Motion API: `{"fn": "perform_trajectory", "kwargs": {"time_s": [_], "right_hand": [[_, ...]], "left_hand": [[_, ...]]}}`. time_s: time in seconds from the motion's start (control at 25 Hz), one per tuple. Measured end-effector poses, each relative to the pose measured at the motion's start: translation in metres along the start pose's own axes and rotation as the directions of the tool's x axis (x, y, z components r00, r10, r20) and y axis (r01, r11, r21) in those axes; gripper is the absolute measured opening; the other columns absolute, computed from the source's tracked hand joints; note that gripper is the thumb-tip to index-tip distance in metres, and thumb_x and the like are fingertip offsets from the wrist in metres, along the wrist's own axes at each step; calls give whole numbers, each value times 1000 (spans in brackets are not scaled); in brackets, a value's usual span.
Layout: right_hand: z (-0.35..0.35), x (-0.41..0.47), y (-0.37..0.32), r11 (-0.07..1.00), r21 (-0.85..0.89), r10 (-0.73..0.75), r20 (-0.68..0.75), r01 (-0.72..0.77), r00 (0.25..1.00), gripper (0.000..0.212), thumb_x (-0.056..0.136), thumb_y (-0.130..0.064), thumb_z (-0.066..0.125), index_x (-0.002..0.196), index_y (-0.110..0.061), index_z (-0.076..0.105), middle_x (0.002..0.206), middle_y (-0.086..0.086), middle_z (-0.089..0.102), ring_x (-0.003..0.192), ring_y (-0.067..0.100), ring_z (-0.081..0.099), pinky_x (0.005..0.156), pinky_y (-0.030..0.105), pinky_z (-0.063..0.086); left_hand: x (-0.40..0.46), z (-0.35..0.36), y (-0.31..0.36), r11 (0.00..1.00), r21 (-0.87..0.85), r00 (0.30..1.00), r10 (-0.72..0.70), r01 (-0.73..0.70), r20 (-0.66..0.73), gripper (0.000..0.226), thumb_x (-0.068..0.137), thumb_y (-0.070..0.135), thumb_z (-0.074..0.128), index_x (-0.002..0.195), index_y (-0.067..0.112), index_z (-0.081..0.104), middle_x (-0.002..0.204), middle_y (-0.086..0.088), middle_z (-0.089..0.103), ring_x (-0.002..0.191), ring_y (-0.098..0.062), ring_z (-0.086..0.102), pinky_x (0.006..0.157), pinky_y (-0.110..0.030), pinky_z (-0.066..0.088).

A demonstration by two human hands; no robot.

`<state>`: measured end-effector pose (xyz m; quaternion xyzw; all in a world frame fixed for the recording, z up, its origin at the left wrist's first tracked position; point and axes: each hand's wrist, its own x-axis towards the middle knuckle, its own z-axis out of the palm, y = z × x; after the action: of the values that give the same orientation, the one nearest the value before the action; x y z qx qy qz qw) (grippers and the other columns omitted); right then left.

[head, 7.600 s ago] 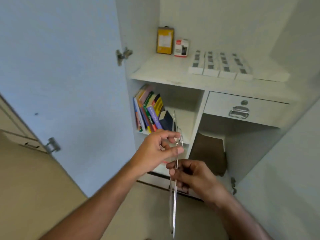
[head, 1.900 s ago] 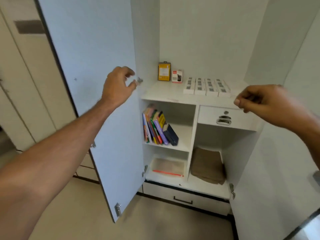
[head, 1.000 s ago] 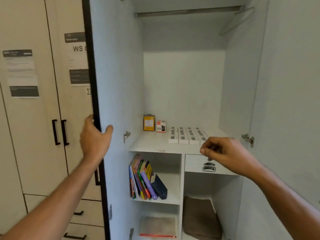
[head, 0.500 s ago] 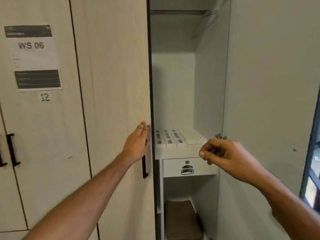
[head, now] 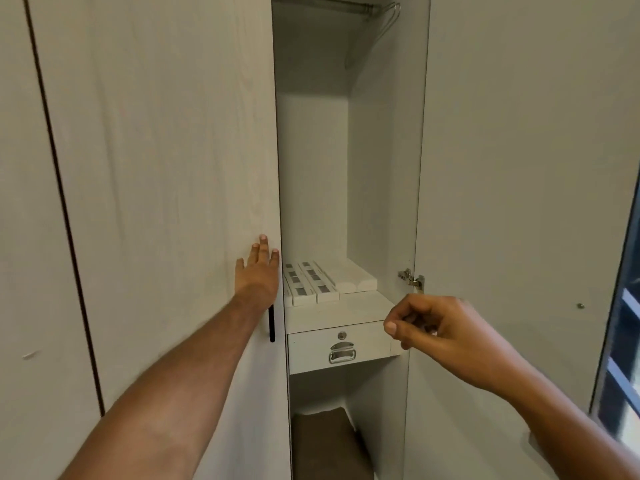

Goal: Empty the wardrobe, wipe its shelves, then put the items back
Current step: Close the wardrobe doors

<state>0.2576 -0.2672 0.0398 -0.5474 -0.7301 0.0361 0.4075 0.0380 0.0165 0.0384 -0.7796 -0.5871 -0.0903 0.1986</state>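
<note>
The wardrobe's left door (head: 166, 188) stands nearly closed, and my left hand (head: 259, 273) presses flat on it near its right edge, fingers straight, just above the black handle (head: 272, 323). My right hand (head: 440, 336) hovers in front of the drawer's right end with fingers curled and nothing in it. Through the gap I see the middle shelf (head: 341, 311) with white boxes (head: 311, 284), the drawer (head: 341, 346) with a metal pull, and a brown folded cloth (head: 323, 445) at the bottom. The books are hidden behind the left door.
The right door (head: 519, 202) stands open, its hinge (head: 411, 280) just above my right hand. A hanging rail (head: 329, 3) with a wire hanger (head: 384, 22) runs across the top. A neighbouring cupboard door (head: 20, 237) is at left, a window (head: 623, 358) at far right.
My left hand has swung the left door from wide open to nearly closed, now pressing it flat. The view rose and neared the wardrobe. My right hand stayed curled and empty.
</note>
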Motion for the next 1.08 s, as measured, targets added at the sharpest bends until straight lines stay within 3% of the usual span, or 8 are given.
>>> {"fn": "perform_trajectory", "kwargs": {"time_s": [0.36,0.48,0.6,0.68,0.8,0.88,0.96,1.08], "right_hand": [[0,10,10,997,-27,71,-15,-72,997,6,92,-39,67,92,-34,71,86,-14,73,80,6,70,76,24,56],[-7,4,5,995,-54,79,-31,-80,996,6,91,-40,66,94,-37,70,89,-19,72,85,4,69,78,24,56],[-24,-8,3,991,-97,76,-156,-92,985,18,87,-47,64,102,-37,67,100,-19,69,95,2,65,80,23,56],[-44,-21,7,974,-173,79,-352,-148,933,31,86,-46,65,113,-32,63,119,-16,58,105,4,60,86,23,53],[-85,-40,19,931,-174,100,-724,-321,683,49,89,-30,71,133,-23,53,147,3,38,134,24,40,105,39,40],[-109,-45,35,905,-123,140,-818,-407,557,67,88,-28,72,145,-22,38,156,7,25,146,31,23,114,48,30],[-127,-47,54,873,-71,242,-797,-483,554,85,88,-31,72,155,-20,21,161,9,18,150,32,17,119,51,24],[-136,-40,77,841,9,414,-655,-541,632,104,86,-39,74,160,-18,3,165,11,12,152,30,15,121,48,22]], "left_hand": [[29,38,20,996,-5,993,-94,94,-72,85,99,11,47,155,4,-17,158,-22,-34,151,-40,-18,125,-48,15],[28,33,11,998,-19,998,-55,55,-32,85,98,8,46,157,6,-15,159,-19,-34,152,-36,-18,124,-48,17],[29,14,-1,999,-38,998,1,1,65,80,98,4,45,159,9,-7,163,-16,-27,154,-33,-10,124,-49,19],[31,-5,-9,993,-117,991,39,-24,129,80,96,1,47,159,9,-2,166,-15,-16,155,-32,2,123,-49,22],[20,-25,-7,969,-246,995,46,-22,90,84,92,0,54,159,7,4,167,-17,3,153,-33,13,120,-50,28],[7,-31,4,947,-319,996,67,-46,56,86,92,2,58,159,7,6,166,-17,8,152,-32,17,120,-48,29],[-12,-40,23,927,-364,992,119,-95,44,86,92,7,61,159,6,7,165,-17,13,150,-31,22,119,-45,31],[-36,-55,40,897,-419,984,175,-142,41,83,92,11,64,157,4,12,161,-18,20,146,-29,31,117,-38,34]]}}
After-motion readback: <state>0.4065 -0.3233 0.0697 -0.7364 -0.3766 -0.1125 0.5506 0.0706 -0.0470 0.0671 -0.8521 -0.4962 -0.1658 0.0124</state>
